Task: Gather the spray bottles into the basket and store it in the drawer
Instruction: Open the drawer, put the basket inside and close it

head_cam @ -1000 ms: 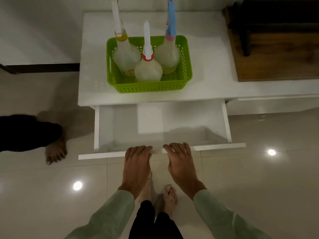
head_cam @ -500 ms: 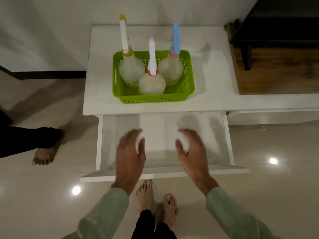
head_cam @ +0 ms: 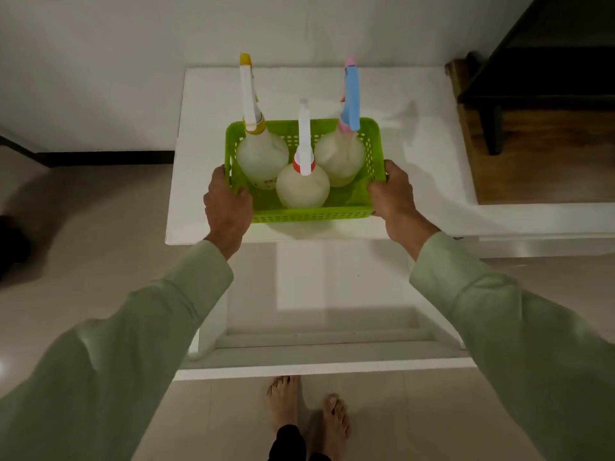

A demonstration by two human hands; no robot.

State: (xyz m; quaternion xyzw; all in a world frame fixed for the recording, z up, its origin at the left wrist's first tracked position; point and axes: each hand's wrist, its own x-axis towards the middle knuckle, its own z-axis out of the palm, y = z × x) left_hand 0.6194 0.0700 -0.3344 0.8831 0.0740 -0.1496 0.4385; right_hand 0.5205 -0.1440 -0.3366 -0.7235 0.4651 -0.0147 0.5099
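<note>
A lime green plastic basket point(head_cam: 312, 213) sits on the white cabinet top point(head_cam: 422, 161), near its front edge. Three pale spray bottles stand upright in it: one with a yellow collar point(head_cam: 261, 154) at the left, one with a red collar point(head_cam: 302, 186) in front, one with a blue and pink head point(head_cam: 339, 154) at the right. My left hand point(head_cam: 226, 204) grips the basket's left end, fingers over the rim. On the opposite end my right hand point(head_cam: 394, 197) holds the wall. Below them the white drawer point(head_cam: 316, 361) stands pulled open, its inside bare.
A dark wooden board point(head_cam: 545, 174) and a black piece of furniture point(head_cam: 545, 68) occupy the cabinet top at the right. My bare feet point(head_cam: 306, 407) stand on the tiled floor just in front of the drawer. A dark shape point(head_cam: 10, 241) lies at the far left edge.
Both hands left the drawer front, rose over the open drawer and closed on the two ends of the basket. The view came closer to the cabinet.
</note>
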